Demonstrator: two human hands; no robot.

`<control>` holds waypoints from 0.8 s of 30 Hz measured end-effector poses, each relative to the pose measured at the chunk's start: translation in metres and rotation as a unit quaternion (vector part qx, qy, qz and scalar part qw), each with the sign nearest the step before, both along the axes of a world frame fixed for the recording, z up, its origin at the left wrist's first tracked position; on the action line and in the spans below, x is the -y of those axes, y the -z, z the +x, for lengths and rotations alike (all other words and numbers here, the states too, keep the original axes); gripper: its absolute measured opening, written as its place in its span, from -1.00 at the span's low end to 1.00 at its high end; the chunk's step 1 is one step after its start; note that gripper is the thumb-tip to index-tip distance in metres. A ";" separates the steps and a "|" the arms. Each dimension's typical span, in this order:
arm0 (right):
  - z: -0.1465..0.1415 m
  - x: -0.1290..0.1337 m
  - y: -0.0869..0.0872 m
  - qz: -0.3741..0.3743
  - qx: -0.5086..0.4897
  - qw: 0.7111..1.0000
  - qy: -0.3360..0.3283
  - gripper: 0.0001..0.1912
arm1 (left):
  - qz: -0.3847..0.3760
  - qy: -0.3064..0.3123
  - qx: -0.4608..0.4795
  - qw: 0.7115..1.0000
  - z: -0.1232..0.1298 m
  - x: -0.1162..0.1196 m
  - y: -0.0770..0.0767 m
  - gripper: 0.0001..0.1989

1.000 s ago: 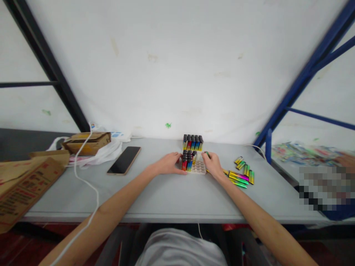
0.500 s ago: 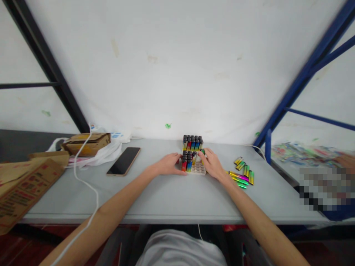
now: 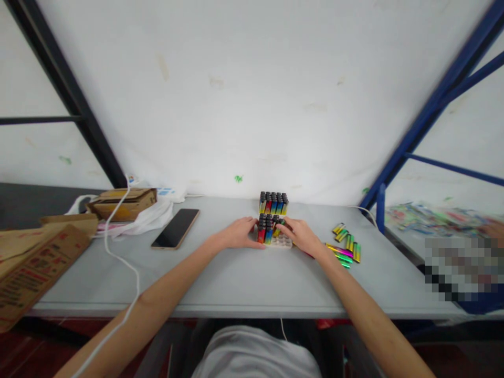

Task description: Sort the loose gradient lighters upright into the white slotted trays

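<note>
A white tray [image 3: 282, 242] with round holes stands on the grey table, its left part filled with upright black-topped lighters [image 3: 265, 231]. My left hand [image 3: 241, 233] rests against the tray's left side, thumb and fingers apart around its corner. At the tray's right side is my right hand [image 3: 298, 232], its fingertips pinched on a yellow-green lighter [image 3: 279, 226] among the holes. Just behind stands a second block of upright lighters [image 3: 273, 203]. Several loose shiny lighters [image 3: 349, 247] lie right of my right forearm.
A dark phone [image 3: 176, 229] lies on the left, beside a white bag [image 3: 151, 223] and cardboard boxes [image 3: 126, 203]. A white cable [image 3: 118, 260] crosses my left forearm. Blue frame bars [image 3: 423, 121] rise at right; another person's blurred hand [image 3: 495, 231] shows at the far right edge.
My right hand has moved slightly left and lower, bringing the lighter from above the tray's right part to beside the standing ones. My left hand has stayed in place.
</note>
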State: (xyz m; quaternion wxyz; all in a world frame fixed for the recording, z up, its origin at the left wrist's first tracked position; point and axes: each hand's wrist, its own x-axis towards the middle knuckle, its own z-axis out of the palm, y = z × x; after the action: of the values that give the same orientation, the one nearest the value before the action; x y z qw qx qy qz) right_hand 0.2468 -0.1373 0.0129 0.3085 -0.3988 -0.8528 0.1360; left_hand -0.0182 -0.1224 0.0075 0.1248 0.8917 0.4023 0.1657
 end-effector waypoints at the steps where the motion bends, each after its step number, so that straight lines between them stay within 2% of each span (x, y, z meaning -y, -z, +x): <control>1: 0.000 0.000 -0.001 -0.003 0.005 1.000 -0.009 -0.53 | -0.001 -0.001 0.001 1.000 0.000 0.000 0.000 -0.30; 4: 0.000 0.000 -0.001 0.007 0.019 0.999 -0.025 -0.54 | -0.006 -0.001 0.004 1.000 0.000 0.000 0.000 -0.29; 8: 0.000 -0.003 0.001 0.025 0.010 1.000 -0.010 -0.54 | -0.005 0.000 0.009 1.000 0.000 0.000 0.000 -0.29; 15: 0.004 0.001 -0.001 -0.003 0.027 0.999 -0.042 -0.56 | -0.001 0.000 0.014 1.000 0.000 0.000 0.000 -0.30; 20: 0.004 -0.002 -0.001 0.001 0.057 0.998 -0.020 -0.51 | -0.005 0.002 0.006 1.000 0.001 0.000 0.000 -0.31; 24: 0.006 -0.004 -0.001 -0.022 0.047 0.998 -0.044 -0.51 | -0.007 -0.002 0.011 1.000 0.001 0.001 -0.002 -0.32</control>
State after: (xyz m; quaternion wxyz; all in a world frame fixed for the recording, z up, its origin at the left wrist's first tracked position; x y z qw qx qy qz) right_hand 0.2531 -0.1330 0.0136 0.2533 -0.3736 -0.8797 0.1494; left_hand -0.0174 -0.1236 0.0091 0.1355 0.8881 0.4039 0.1726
